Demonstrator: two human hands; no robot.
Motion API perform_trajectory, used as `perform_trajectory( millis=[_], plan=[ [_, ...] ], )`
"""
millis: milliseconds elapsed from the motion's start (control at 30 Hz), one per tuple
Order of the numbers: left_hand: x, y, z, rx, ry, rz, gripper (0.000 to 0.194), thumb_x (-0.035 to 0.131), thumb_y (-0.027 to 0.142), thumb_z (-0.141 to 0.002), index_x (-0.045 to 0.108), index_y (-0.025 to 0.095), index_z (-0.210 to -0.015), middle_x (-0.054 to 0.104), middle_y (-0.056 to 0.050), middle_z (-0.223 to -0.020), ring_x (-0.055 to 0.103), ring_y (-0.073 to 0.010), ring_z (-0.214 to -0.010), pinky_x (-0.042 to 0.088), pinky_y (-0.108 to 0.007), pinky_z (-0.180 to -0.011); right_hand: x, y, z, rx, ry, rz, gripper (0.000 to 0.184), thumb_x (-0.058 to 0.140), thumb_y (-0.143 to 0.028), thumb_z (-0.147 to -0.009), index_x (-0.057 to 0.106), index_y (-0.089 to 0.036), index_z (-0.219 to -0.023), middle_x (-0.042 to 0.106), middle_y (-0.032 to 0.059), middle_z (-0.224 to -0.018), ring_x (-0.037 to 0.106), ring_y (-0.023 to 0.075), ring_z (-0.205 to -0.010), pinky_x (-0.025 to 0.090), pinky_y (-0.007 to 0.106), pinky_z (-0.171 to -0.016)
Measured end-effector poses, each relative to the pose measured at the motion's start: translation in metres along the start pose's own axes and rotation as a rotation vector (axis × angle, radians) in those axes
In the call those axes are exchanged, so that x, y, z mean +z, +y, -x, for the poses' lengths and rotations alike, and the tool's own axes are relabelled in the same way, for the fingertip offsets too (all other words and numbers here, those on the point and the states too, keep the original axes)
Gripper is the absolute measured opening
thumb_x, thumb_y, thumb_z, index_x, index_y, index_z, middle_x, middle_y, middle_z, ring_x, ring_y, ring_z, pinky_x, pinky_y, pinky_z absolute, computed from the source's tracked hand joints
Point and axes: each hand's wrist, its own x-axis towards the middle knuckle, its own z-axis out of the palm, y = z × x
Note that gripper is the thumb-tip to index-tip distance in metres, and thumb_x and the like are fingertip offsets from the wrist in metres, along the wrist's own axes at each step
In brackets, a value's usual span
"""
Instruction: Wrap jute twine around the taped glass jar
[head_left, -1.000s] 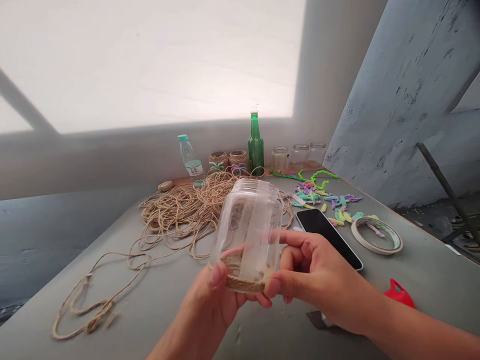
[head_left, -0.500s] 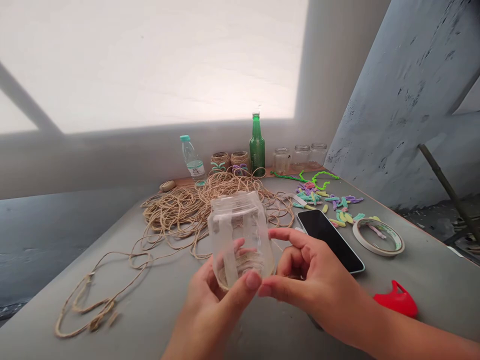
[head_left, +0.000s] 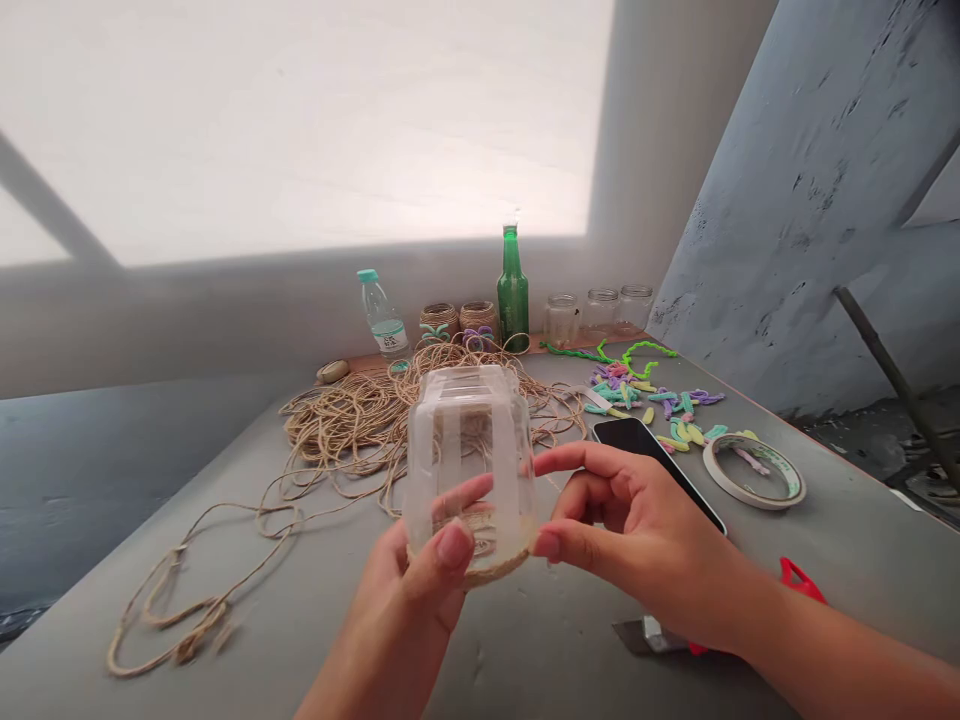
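A clear glass jar (head_left: 469,450) with whitish tape strips down its sides is held up in front of me, its mouth facing away and up. Twine (head_left: 499,570) rings the jar's bottom edge. My left hand (head_left: 424,575) is closed around the lower left of the jar, thumb on the near side and fingers behind the glass. At the lower right, my right hand (head_left: 622,520) has its thumb at the twine edge and its index fingertip against the jar's side; the other fingers are curled. Behind the jar lies a large loose heap of twine (head_left: 345,425).
To the right lie a phone (head_left: 637,440), a tape roll (head_left: 754,470), fuzzy coloured pieces (head_left: 686,430) and a red-handled cutter (head_left: 802,580), partly under my forearm. Along the back stand a water bottle (head_left: 382,320), twine-wrapped jars (head_left: 477,320), a green bottle (head_left: 513,300) and glass jars (head_left: 562,320).
The jar has turned and tilted in my hands, so its twine-ringed bottom edge shows more. My left thumb has shifted left. My right forearm has moved, uncovering the cutter's grey end.
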Motion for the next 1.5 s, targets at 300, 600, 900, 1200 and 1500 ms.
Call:
perform_trajectory(
  millis=[300, 600, 900, 1200, 1500],
  plan=[
    [0.010, 0.012, 0.008, -0.036, -0.209, 0.034, 0.047, 0.083, 0.062, -0.081, 0.088, 0.022, -0.106, 0.087, -0.008, -0.097, 0.078, -0.0265, -0.093, 0.062, -0.034, -0.089, 0.000, 0.002, -0.004, -0.009, -0.111, -0.039, 0.067, 0.098, -0.039, -0.076, 0.065, -0.024, -0.132, 0.073, -0.0007, -0.090, 0.066, 0.0182, -0.083, 0.051, 0.033, -0.079],
    [0.011, 0.012, 0.007, -0.042, -0.125, -0.151, 0.066, 0.068, 0.081, -0.081, 0.087, 0.023, -0.104, 0.083, -0.010, -0.088, 0.074, -0.0304, -0.079, 0.061, -0.044, -0.079, 0.011, -0.009, -0.001, -0.017, -0.203, -0.103, 0.056, 0.089, -0.055, -0.082, 0.077, -0.021, -0.126, 0.078, 0.0046, -0.084, 0.073, 0.0240, -0.087, 0.057, 0.038, -0.085],
    [-0.003, 0.010, -0.003, 0.080, -0.029, -0.281, 0.065, 0.071, 0.078, -0.082, 0.078, 0.023, -0.115, 0.082, -0.006, -0.094, 0.071, -0.0238, -0.083, 0.057, -0.031, -0.074, 0.011, 0.003, -0.005, -0.020, -0.071, -0.080, 0.063, 0.094, -0.054, -0.076, 0.076, -0.023, -0.128, 0.075, 0.0040, -0.089, 0.067, 0.0213, -0.084, 0.058, 0.036, -0.082],
    [0.022, 0.005, 0.009, 0.072, 0.180, -0.232, 0.073, 0.100, 0.047, -0.060, 0.069, 0.027, -0.123, 0.087, -0.009, -0.115, 0.079, -0.0395, -0.112, 0.063, -0.044, -0.093, 0.008, 0.011, -0.001, -0.054, 0.066, 0.058, 0.066, 0.097, -0.046, -0.076, 0.072, -0.026, -0.134, 0.065, 0.0003, -0.090, 0.056, 0.0181, -0.083, 0.049, 0.032, -0.076],
    [0.009, 0.008, 0.006, 0.087, 0.059, -0.205, 0.073, 0.091, 0.058, -0.069, 0.070, 0.022, -0.128, 0.084, -0.015, -0.117, 0.077, -0.0402, -0.110, 0.060, -0.047, -0.094, 0.004, 0.004, -0.001, -0.064, 0.007, -0.055, 0.052, 0.095, -0.034, -0.081, 0.072, -0.025, -0.127, 0.067, 0.0004, -0.096, 0.059, 0.0176, -0.089, 0.050, 0.032, -0.081]
  ],
)
